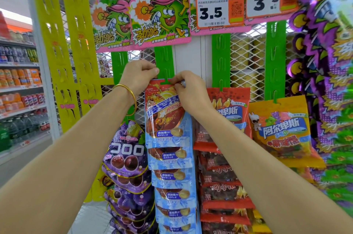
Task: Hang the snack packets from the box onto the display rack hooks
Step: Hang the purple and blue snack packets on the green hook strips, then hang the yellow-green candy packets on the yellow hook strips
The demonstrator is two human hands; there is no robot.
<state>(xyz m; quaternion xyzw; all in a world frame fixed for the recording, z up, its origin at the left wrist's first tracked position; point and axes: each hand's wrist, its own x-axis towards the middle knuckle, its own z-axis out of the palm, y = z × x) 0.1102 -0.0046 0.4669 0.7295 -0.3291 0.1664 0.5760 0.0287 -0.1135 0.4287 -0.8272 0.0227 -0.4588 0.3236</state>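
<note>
At the far left, store shelves of bottled drinks [19, 88] run back, and two bare yellow hanging strips [65, 58] stand beside them. Next comes a green strip whose lower part carries a column of purple grape gummy packets [125, 159]; its upper tabs are free. The left hand [138, 76], with a gold bangle [129, 96] at the wrist, has its fingers pinched shut on the top left corner of a red-and-blue cola gummy packet [164, 117]. The right hand [188, 88] grips the top right edge of that packet in the same way. The packet's hang hole sits at a tab of the middle green strip [164, 60], seemingly just seated or nearly so. Below it, several matching packets already hang, so this strip looks roughly half filled, with empty tabs above. Further right, a red packet column [229, 111] and an orange fruit gummy column [280, 127] also leave upper tabs free. The box is out of view, so what remains there cannot be told.
</note>
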